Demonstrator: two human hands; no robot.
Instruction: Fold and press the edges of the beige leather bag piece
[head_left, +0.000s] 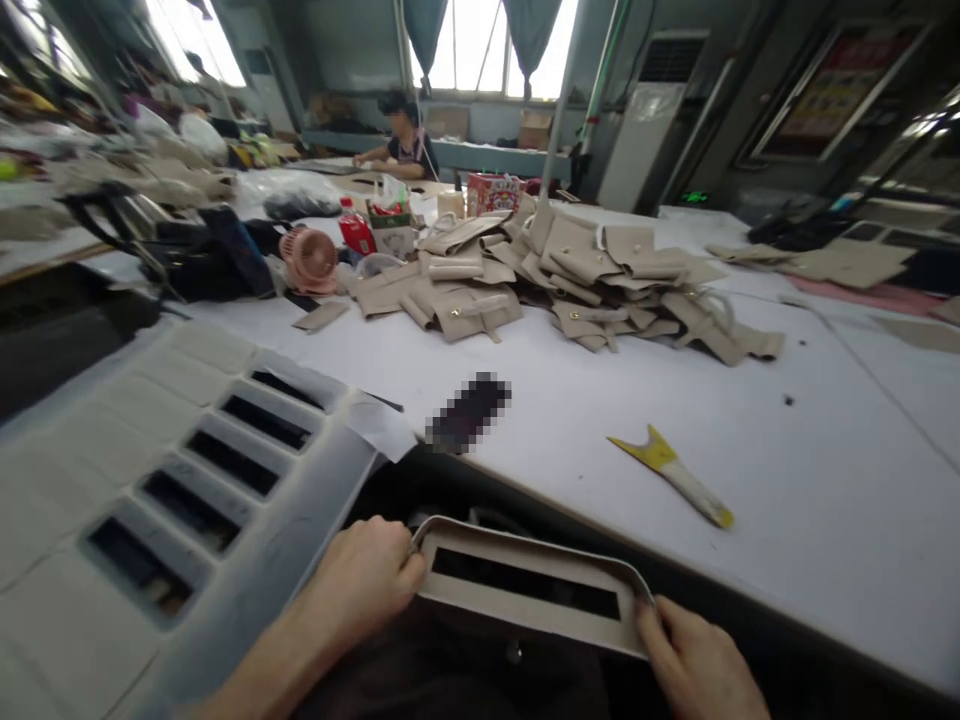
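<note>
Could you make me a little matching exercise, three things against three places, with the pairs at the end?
Things
1. beige frame-shaped piece with a long opening
2. pink round-headed fan
3. flat yellow-and-white tool with a forked end

Places
A. just left of the red bottle
B. lying on the white tabletop, between the heap of beige pieces and the near edge
C. gripped at its two ends by the left fingers and right fingers

Pairs: 1-C, 2-A, 3-B

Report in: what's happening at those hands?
Left hand, right hand gripping opposite ends of beige piece. Dark slot showing. Yellow-tipped tool on table, clear of both hands.
</note>
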